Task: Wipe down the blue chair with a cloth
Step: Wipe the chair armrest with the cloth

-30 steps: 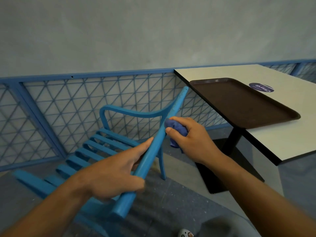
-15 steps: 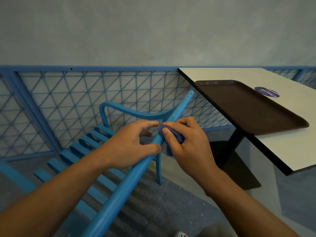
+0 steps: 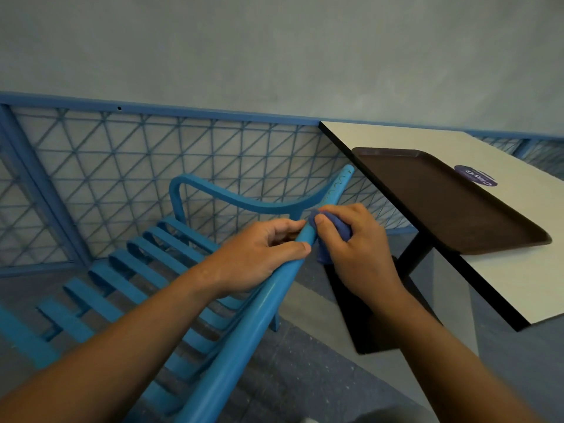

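The blue chair [image 3: 238,340] is tipped toward me, its round frame tube running from the bottom middle up to the right. Its slatted seat lies to the left and a curved armrest arches behind. My left hand [image 3: 259,254] grips the tube from the left, thumb on top. My right hand [image 3: 354,242] presses a bunched dark-blue cloth [image 3: 332,230] against the right side of the same tube, just above my left hand. Most of the cloth is hidden inside my fingers.
A white table [image 3: 515,270] with a black edge and black pedestal stands close on the right, carrying a dark brown tray [image 3: 433,196]. A blue mesh fence [image 3: 137,166] runs behind the chair below a grey wall. The floor is grey concrete.
My left hand slid up the tube from its lower end to just below my right hand. The cloth hand stays at the tube's upper part. My view has shifted closer.
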A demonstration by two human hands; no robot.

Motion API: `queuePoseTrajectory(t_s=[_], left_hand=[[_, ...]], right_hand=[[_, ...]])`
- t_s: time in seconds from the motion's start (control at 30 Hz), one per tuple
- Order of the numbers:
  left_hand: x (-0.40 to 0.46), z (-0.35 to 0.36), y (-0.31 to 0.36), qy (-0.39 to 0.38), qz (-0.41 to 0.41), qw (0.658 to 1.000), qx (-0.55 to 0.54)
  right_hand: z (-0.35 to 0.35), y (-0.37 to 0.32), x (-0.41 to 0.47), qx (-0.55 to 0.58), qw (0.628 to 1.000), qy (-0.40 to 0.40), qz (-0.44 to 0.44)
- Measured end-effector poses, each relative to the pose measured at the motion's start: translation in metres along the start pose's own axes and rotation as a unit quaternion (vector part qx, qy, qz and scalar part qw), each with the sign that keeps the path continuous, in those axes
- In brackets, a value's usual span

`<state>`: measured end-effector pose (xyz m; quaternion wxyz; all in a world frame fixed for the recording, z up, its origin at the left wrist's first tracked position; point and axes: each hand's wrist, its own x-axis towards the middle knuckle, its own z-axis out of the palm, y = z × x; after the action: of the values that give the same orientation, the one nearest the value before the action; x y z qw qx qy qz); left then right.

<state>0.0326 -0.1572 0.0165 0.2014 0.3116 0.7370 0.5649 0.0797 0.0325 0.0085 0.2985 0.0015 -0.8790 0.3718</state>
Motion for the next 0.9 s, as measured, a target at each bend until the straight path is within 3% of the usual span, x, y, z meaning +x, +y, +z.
queuePoseTrajectory(t_s=[0.37,0.67,0.9], left_hand=[[0.002,0.001,-0.006,0.005,-0.024,0.999,-0.044],[0.000,0.002,-0.005,0.005,-0.029,0.997,-0.071],[-0.002,0.004,-0.001,0.020,-0.033,0.998,-0.057]], right_hand=[[-0.009,0.024,0.066,-0.088,0.995,-0.047,0.011],[-0.006,0.004,0.021,-0.070,0.992,-0.078,-0.075],[-0.005,0.028,0.062,-0.070,0.997,-0.041,-0.007]])
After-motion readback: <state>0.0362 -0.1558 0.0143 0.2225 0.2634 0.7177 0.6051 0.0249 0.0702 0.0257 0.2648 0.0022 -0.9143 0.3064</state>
